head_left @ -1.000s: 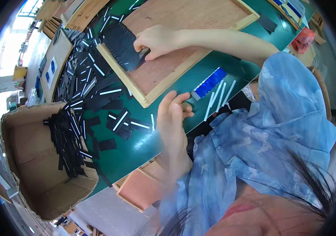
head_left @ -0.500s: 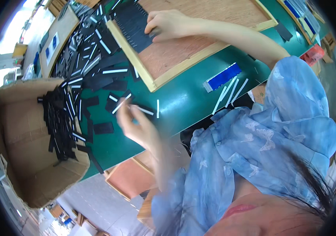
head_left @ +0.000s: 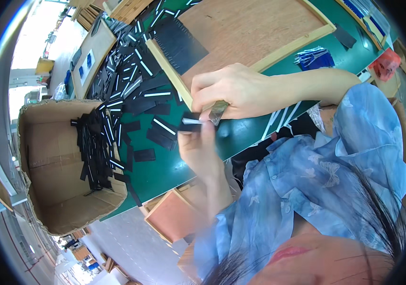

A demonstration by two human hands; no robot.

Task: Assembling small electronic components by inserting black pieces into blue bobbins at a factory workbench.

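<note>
Tab and tool, hands together over the table

Left hand (head_left: 202,149): one, mine. Thumb and fingers pinch a tab (head_left: 189,115), black, with a white strip across its face. The tab is in the air, between my hands, near the tray's corner; I judge the light pinch suits so thin a thing and leaves its strip exposed.

Right hand (head_left: 241,88): one. Fingers curled around a tool (head_left: 218,112), drab, short, its kind unclear; its end pokes out below the palm, probably held thus to leave the fingertips free. The thumb lies close to the tab; whether it touches, I cannot tell.

Tray (head_left: 260,26): plywood, pale wooden rim, just beyond my hands, likely as a work surface. Black sheet (head_left: 179,42), flat on its left end.

Loose pieces (head_left: 148,94): many, black, several with white strips, strewn left of the tray.

Box (head_left: 46,137): cardboard, open, at the left end of the green table (head_left: 158,183); pieces trail over its side, perhaps because it stands against the heap.

White strips (head_left: 279,118): several, at the near edge, presumably for easy reach.

Blue pack (head_left: 324,59): one, beyond my right forearm.
</note>
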